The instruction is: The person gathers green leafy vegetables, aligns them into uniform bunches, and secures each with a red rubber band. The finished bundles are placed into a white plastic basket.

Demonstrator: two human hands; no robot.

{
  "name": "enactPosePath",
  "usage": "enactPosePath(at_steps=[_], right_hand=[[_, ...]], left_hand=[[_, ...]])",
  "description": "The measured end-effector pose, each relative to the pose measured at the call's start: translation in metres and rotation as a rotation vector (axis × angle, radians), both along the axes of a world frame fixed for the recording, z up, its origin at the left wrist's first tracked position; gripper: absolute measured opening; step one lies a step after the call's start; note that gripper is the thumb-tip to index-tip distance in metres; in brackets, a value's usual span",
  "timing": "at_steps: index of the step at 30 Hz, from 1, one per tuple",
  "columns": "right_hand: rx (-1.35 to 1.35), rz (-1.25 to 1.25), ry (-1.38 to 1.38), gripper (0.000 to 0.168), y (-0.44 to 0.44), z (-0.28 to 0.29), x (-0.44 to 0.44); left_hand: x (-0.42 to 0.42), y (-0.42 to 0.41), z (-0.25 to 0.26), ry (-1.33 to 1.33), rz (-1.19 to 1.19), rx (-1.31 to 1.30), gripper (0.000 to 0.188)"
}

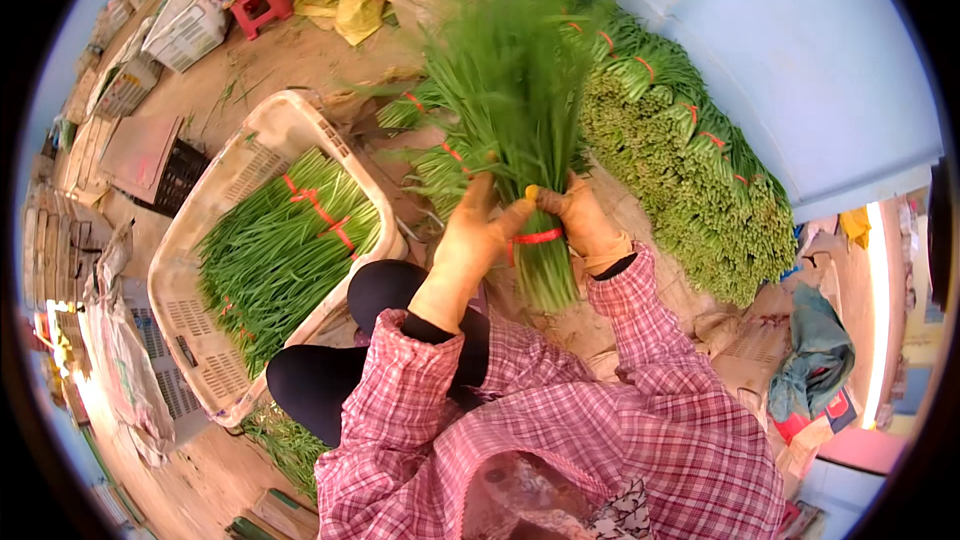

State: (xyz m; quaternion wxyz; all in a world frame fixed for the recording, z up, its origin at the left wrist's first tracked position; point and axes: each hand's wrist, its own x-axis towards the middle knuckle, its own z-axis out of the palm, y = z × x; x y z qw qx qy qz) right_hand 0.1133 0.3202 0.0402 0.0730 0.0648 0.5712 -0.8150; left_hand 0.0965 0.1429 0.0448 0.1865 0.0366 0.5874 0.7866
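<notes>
A bundle of long green leafy stalks, likely garlic chives (544,270), stands upright before me, a red tie around its lower part and its blurred tops pointing away. My left hand (476,232), in a soiled light glove, grips its left side just above the tie. My right hand (589,221), gloved too, holds its right side, the thumbs nearly meeting in front. Left of me, a plastic crate (386,202) holds red-tied bundles of the same greens (277,262). More tied bundles (439,172) lie on the floor behind my left hand.
A long pile of red-tied bundles (675,195) lies at the right against a pale blue wall (810,67). Loose greens (289,442) lie below the crate. A red stool (262,4), a yellow sack (349,4) and white crates (187,26) stand farther off.
</notes>
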Motion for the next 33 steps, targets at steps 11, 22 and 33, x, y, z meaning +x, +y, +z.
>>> enactPosePath(at_steps=[11,22,33], right_hand=[[0.581,-0.083,0.292,0.078,-0.009,0.016,0.014],[0.631,-0.232,0.247,0.034,-0.015,-0.007,-0.041],[0.125,-0.259,-0.063,0.034,0.001,0.003,-0.039]], left_hand=[[-0.016,0.021,-0.031,-0.355,0.363,0.226,0.041],[-0.018,0.019,-0.058,-0.301,0.345,0.258,0.037],[-0.017,0.005,-0.056,-0.486,0.243,0.619,0.033]])
